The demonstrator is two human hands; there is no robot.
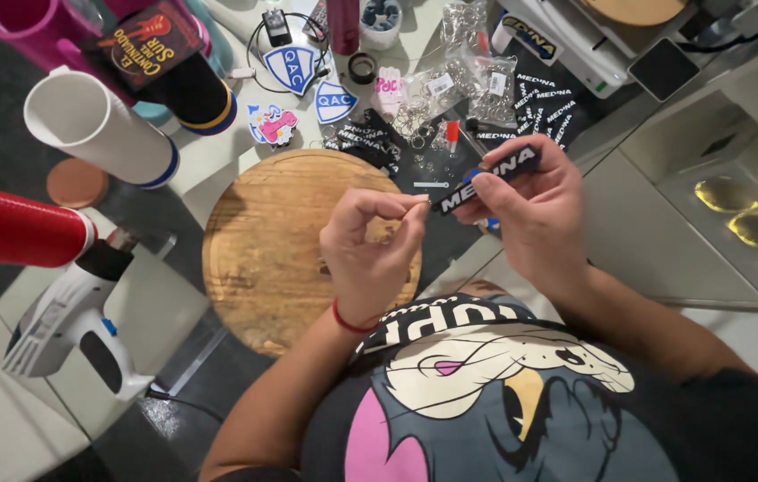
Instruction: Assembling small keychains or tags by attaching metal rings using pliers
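Observation:
My right hand (535, 207) grips a narrow black keychain tag with white lettering (486, 178), held level over the table. My left hand (370, 245) is pinched at the tag's near end, thumb and forefinger closed on something tiny, probably a small metal ring; it is too small to make out. A red cord circles my left wrist. Both hands hover above the right edge of a round wooden board (281, 245).
More black tags (544, 103) and bags of metal rings (477, 76) lie behind the hands. Shield-shaped badges (294, 67), white (98, 125), red (13, 223) and dark cups (174, 62) stand left. A white heat gun (71, 321) lies lower left. A lit tray (754, 228) sits right.

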